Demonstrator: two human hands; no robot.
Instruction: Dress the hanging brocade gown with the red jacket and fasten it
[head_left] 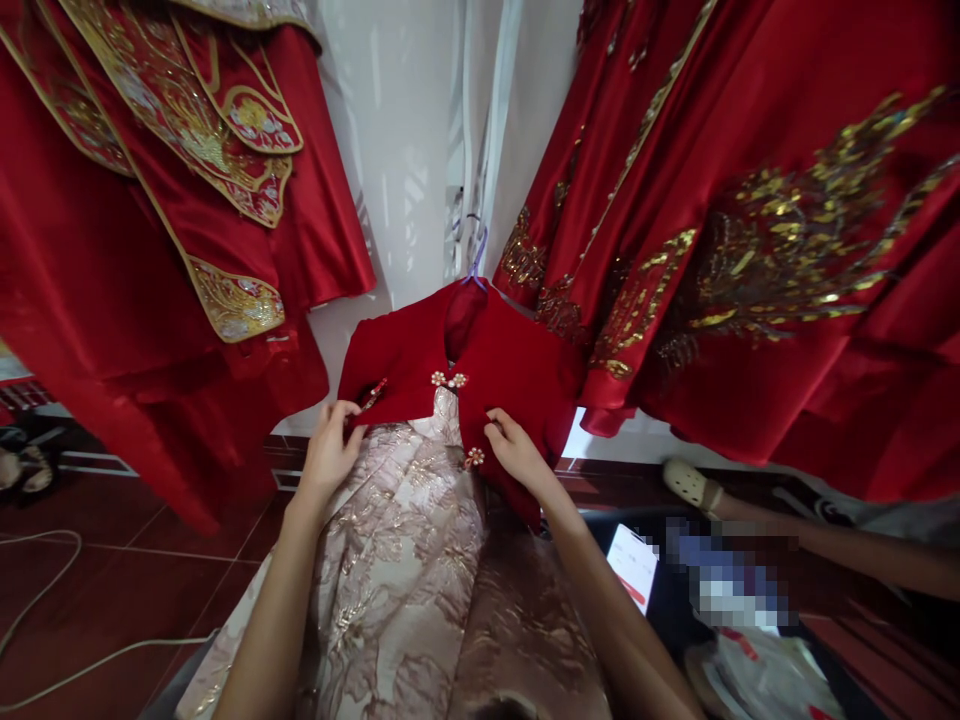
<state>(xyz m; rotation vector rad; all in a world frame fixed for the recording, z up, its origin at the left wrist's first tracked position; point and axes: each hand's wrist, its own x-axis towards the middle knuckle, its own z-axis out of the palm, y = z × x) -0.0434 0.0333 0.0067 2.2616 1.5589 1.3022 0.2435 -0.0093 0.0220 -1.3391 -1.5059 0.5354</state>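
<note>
A short red jacket (510, 350) hangs on a thin purple hanger (478, 258) in front of me, over a pale floral brocade dress (405, 560). At its collar a flower-shaped beaded clasp (448, 380) is fastened. Another flower clasp (474, 457) shows lower on the right front panel. My left hand (331, 445) pinches the jacket's lower left edge, beside a beaded piece (373, 393). My right hand (514, 447) grips the edge of the right front panel, fingers curled round the cloth. The two front panels part below the collar.
Red embroidered garments (247, 240) hang at the left, and red sequined ones (750, 260) at the right. A lit phone (632, 567) and a plastic bag (772, 670) lie at lower right, near another person's shoe (686, 483). A white cable (97, 655) crosses the tiled floor.
</note>
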